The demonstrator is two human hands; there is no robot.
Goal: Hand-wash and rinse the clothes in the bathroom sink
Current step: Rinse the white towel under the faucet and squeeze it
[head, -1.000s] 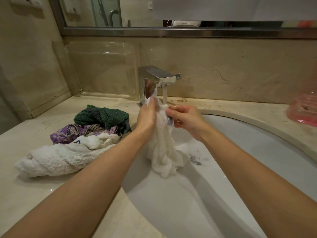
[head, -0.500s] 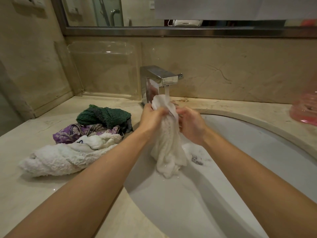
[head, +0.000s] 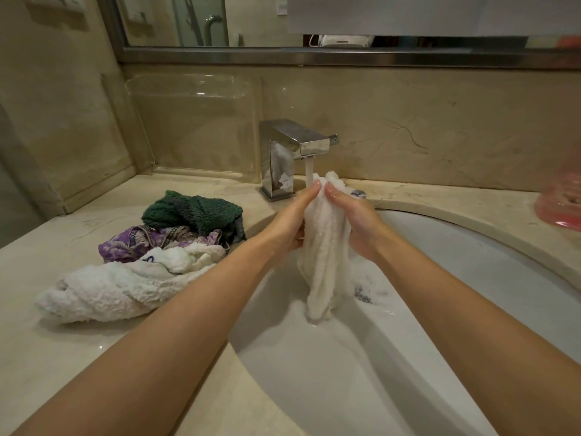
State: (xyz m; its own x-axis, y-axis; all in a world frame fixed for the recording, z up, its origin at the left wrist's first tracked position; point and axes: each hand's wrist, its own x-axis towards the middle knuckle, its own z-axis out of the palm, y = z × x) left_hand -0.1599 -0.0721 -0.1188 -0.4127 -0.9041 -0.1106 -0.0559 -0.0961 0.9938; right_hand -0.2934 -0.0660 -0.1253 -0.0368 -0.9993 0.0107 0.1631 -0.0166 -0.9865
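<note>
A wet white cloth [head: 327, 247] hangs bunched over the white sink [head: 314, 372], its top just under the water stream [head: 309, 171] from the chrome faucet [head: 295, 143]. My left hand [head: 292, 215] grips the cloth's upper left side. My right hand [head: 355, 221] grips its upper right side, thumb on the front. The two thumbs nearly meet at the top. The cloth's lower end dangles close to the basin, where there is foam around the drain [head: 363, 292].
On the counter to the left lies a pile: a green towel [head: 195, 212], a purple patterned garment [head: 135, 243] and a white fluffy towel [head: 103, 291]. A clear plastic stand [head: 195, 127] leans on the back wall. A pink container [head: 562, 199] sits at the right edge.
Both hands have closed in on the cloth and risen slightly, bunching it between them under the running water. The pile on the counter has not moved.
</note>
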